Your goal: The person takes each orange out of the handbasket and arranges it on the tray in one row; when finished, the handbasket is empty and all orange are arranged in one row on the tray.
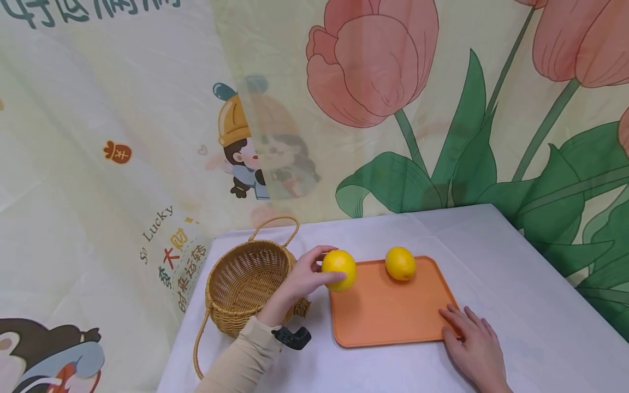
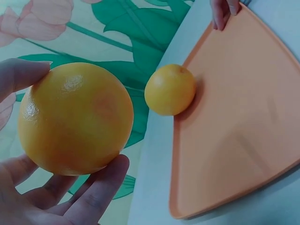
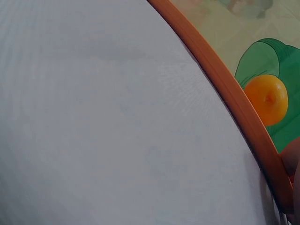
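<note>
My left hand grips a round yellow orange between thumb and fingers, over the left edge of the orange tray. Up close in the left wrist view, the orange shows smooth, shiny skin. A lemon lies at the tray's back edge; its small tip faces the camera in the right wrist view. On the tray's right rim rests my right hand, fingertips touching the edge. Only a bit of that hand's fingers appears in the right wrist view, beside the rim.
A wicker basket with looped handles stands left of the tray, partly behind my left forearm. White cloth covers the table. Behind it hangs a curtain printed with tulips. A black wrist device sits on my left sleeve.
</note>
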Tool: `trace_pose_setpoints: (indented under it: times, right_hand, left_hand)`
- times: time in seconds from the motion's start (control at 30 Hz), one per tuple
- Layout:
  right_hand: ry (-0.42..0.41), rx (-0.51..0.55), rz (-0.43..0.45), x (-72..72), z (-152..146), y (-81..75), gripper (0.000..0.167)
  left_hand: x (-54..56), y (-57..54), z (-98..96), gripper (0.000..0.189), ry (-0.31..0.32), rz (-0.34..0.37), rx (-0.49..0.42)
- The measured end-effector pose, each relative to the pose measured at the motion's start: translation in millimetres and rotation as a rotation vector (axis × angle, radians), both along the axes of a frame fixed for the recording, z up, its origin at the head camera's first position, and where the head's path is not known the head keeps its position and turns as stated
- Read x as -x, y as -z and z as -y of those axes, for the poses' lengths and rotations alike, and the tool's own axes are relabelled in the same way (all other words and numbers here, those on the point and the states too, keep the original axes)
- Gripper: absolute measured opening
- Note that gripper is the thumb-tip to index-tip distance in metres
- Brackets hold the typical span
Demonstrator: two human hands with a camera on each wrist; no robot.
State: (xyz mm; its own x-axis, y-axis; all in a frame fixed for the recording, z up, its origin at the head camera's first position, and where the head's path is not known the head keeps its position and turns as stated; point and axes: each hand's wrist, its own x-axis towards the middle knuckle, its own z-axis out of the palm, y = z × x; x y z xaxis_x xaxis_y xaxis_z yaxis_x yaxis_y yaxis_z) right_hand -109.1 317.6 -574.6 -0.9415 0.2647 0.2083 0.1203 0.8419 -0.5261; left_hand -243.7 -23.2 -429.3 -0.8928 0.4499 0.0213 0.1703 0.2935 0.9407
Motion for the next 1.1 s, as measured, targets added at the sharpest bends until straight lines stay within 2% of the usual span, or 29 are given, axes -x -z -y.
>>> trace_pose_setpoints:
  times: [0.27,0.57,1.1]
  right_hand:
    - [0.008,0.006,0.024,-0.2,-0.1,-1.6,0.040]
    - [0.001,0.005,0.003,-0.5,-0.3,-0.9,0.040]
    - [-0.010,0.001,-0.036,-0.2,-2.5,-1.3,0.039]
  left_hand:
    - [-0.4,4.1,-8.9,0.059,-0.033,-0.011,-0.008]
    - [-2.2,7.9,-15.5,0.058,-0.061,-0.022,0.006]
    - [-8.5,17.2,-33.8,0.065,-0.171,0.013,0.066]
